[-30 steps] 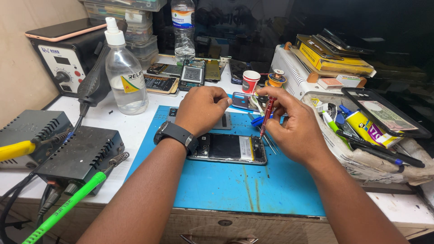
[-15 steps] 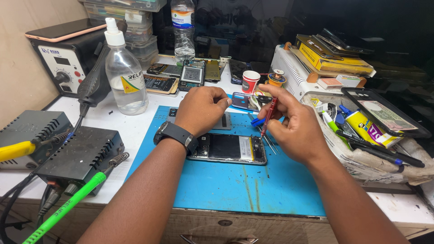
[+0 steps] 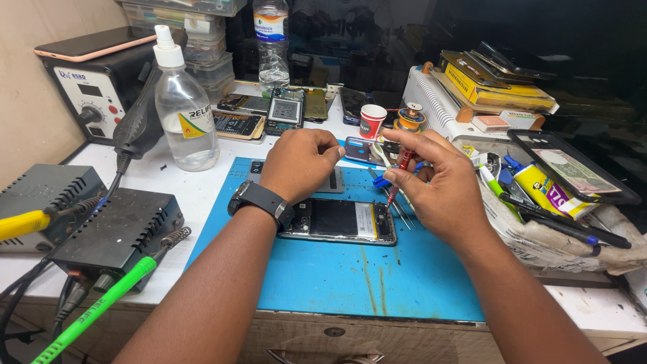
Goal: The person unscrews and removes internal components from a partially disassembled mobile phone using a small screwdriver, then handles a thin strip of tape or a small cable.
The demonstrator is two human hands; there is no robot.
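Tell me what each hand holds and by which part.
The right hand pinches a red screwdriver by its upper handle. The left hand is curled; whether it holds anything cannot be told.

bare blue mat (image 3: pixel 377 283) near front edge, spray bottle (image 3: pixel 184 108) blocks left, tool pile (image 3: pixel 552 195) crowds right

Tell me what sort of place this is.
Most likely a phone repair bench. An opened phone lies on a blue work mat, the right hand holds a small red screwdriver, and a soldering station sits at the left.
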